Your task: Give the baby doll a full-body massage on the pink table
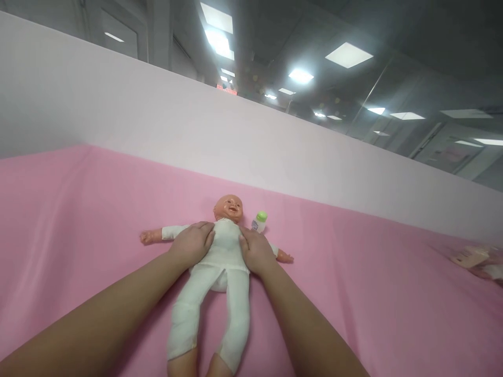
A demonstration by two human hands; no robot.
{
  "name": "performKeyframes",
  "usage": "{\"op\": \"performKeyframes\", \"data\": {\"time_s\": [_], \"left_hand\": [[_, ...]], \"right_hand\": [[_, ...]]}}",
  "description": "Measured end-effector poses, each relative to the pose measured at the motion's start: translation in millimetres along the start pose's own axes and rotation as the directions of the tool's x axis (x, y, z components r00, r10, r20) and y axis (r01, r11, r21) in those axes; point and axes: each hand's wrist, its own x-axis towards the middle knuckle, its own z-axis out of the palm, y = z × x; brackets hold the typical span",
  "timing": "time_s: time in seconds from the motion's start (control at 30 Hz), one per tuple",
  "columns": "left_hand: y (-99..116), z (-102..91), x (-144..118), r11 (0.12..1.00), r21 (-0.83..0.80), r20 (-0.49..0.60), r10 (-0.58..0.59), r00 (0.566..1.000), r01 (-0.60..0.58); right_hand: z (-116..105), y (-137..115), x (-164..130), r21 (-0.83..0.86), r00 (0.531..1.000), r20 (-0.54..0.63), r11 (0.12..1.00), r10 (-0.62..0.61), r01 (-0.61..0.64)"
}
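A baby doll (pixel 223 248) in a white long-sleeved top and white trousers lies face up, its arms stretched out sideways. My left hand (pixel 194 242) rests flat on the left side of its chest by the shoulder, fingers extended. On the opposite side of the chest lies my right hand (pixel 255 250), also flat, its thumb towards the middle. Both palms are hidden against the doll. Just beyond my right hand is a small clear bottle (pixel 259 222) with a green cap and a printed label, close to the doll's head.
Pink sheeting (pixel 334 272) covers the surface under the doll, with some creases. A white wall panel (pixel 196 136) runs along the far side. At the right edge lies a pinkish packaged bundle (pixel 473 257), partly out of view.
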Motion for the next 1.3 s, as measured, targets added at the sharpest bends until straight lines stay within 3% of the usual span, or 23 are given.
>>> {"op": "performKeyframes", "data": {"time_s": [0.1, 0.17, 0.23, 0.3, 0.4, 0.47, 0.67, 0.87, 0.93, 1.07, 1.13, 1.2, 1.3], "left_hand": [[12, -13.4, -9, 0.993, -0.092, -0.023, 0.074, 0.997, -0.076], [27, -24.4, -19, 0.956, -0.236, 0.018, 0.183, 0.983, -0.174], [45, -33.9, -30, 0.859, -0.437, 0.111, 0.344, 0.933, -0.265], [61, -39.4, -38, 0.765, -0.583, 0.172, 0.444, 0.879, -0.272], [71, -39.6, -41, 0.717, -0.634, 0.239, 0.539, 0.808, -0.290], [69, -36.3, -38, 0.729, -0.607, 0.254, 0.555, 0.793, -0.316], [40, -23.9, -18, 0.849, -0.428, 0.242, 0.437, 0.866, -0.309], [-3, -11.6, 4, 0.973, -0.189, 0.154, 0.161, 0.975, -0.131], [-14, -8.5, 9, 0.990, -0.129, 0.085, 0.074, 0.994, -0.062], [-25, -4.2, 14, 0.999, 0.041, -0.005, -0.035, 0.999, 0.036], [-28, -3.0, 14, 0.995, 0.082, -0.002, -0.051, 0.999, 0.051], [-28, -2.1, 14, 0.994, 0.087, 0.004, -0.063, 0.998, 0.062], [-26, -0.9, 13, 0.992, 0.104, 0.002, -0.077, 0.997, 0.076]], "right_hand": [[-4, 0, -2, -0.087, 0.994, 0.024, 0.991, 0.106, -0.104], [-4, -1, -3, -0.096, 0.989, 0.030, 0.985, 0.148, -0.144], [-4, -2, -3, -0.107, 0.983, 0.035, 0.979, 0.179, -0.174], [-3, -2, -3, -0.121, 0.980, 0.030, 0.974, 0.198, -0.193], [-4, -1, -3, -0.125, 0.983, 0.024, 0.976, 0.184, -0.179], [-5, -1, -4, -0.110, 0.984, 0.033, 0.980, 0.173, -0.168], [-3, 8, -4, 0.038, 0.989, 0.045, 0.989, 0.141, -0.142], [-5, 18, -5, 0.184, 0.990, 0.060, 0.974, 0.125, -0.134], [-6, 17, -5, 0.173, 0.993, 0.059, 0.978, 0.106, -0.115], [-4, 5, -7, -0.005, 0.998, -0.014, 0.998, 0.063, -0.063], [-3, -6, -11, -0.036, 0.999, -0.047, 0.999, -0.002, 0.000], [-4, -20, -17, 0.027, 0.989, -0.038, 0.989, -0.142, 0.143], [-6, -44, -30, 0.171, 0.908, 0.041, 0.899, -0.416, 0.404]]}}
